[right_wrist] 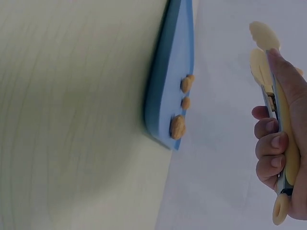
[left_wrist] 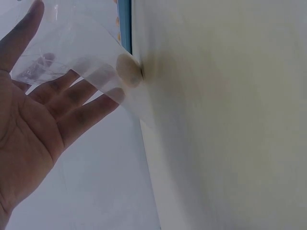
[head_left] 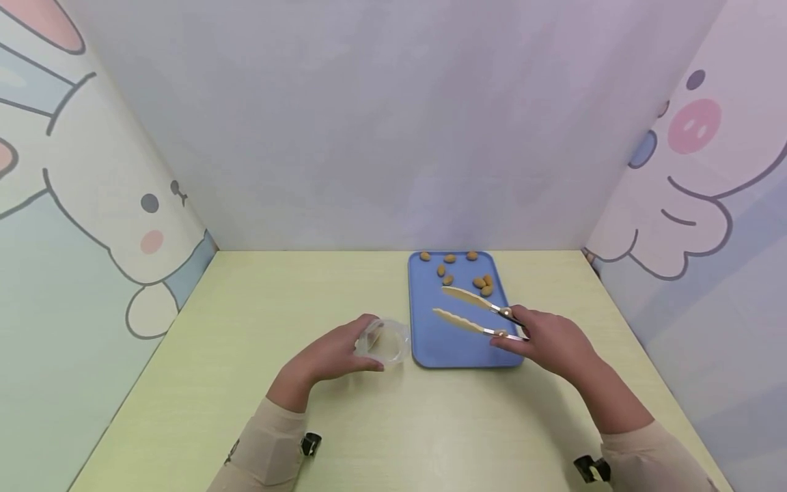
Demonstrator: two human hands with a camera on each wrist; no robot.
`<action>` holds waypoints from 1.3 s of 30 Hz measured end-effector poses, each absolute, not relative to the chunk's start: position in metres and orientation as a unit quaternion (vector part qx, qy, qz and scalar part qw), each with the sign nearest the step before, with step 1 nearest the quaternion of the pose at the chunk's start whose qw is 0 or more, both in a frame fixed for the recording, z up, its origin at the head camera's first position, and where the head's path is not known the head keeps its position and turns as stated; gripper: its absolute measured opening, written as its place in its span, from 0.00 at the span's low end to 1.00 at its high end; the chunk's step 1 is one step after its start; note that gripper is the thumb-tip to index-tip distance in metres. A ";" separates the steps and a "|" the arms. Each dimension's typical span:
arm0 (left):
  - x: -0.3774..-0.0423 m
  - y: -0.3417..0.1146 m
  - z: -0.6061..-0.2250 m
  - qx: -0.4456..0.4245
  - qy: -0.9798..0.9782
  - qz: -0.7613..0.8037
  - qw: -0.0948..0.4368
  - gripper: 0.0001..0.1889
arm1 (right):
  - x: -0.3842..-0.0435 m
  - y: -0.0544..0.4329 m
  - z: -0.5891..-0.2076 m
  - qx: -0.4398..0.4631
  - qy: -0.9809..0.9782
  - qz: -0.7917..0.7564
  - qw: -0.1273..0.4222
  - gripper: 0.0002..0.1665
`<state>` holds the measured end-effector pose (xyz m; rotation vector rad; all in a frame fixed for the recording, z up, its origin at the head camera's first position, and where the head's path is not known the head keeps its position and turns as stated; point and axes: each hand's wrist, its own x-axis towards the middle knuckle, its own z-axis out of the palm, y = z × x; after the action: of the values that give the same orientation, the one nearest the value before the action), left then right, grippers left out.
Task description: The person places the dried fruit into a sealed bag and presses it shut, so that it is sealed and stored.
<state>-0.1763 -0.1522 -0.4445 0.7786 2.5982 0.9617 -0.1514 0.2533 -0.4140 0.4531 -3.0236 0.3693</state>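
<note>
1. The scene was enclosed by a pale back wall [head_left: 399, 123] and side walls, by which a cartoon rabbit [head_left: 123, 205] was shown at the left and a cartoon pig [head_left: 695, 126] at the right.
2. Below them was placed the pale yellow tabletop [head_left: 277, 294].
3. On its far part, right of centre, a blue tray [head_left: 451, 348] was laid flat, with its far edge near the back wall.
4. The forearms were covered by beige sleeves [head_left: 264, 444], beside which black clips [head_left: 311, 444] were seen.
5. The left hand [head_left: 337, 352] was held near the tray's left side, its fingers wrapped round a clear cup [head_left: 393, 338].
6. The right hand [head_left: 556, 342] was held by the tray's right edge, its fingers clamped round the handles of the tongs [head_left: 461, 321].
7. The tongs were held over the tray, their pale tips spread apart and pointed leftward.
8. The cup was held just beside the tray's near left side; through its clear wall a tan oval shape [left_wrist: 128, 70] was seen, which could not be identified for certain.
9. Eight brown nuts [head_left: 486, 291] were seen on the tray: three were spaced along the far edge, two were placed nearer, and three were clustered toward the right side.
</note>
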 end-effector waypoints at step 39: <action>-0.175 -0.152 -0.442 0.261 0.895 0.331 0.144 0.41 | -0.175 0.305 -0.454 0.002 -0.991 0.122 -0.053 0.51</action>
<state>-0.1748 -0.1517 -0.4418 0.7514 2.5810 0.9539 -0.1751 0.3054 -0.4539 0.0049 -3.2226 0.3958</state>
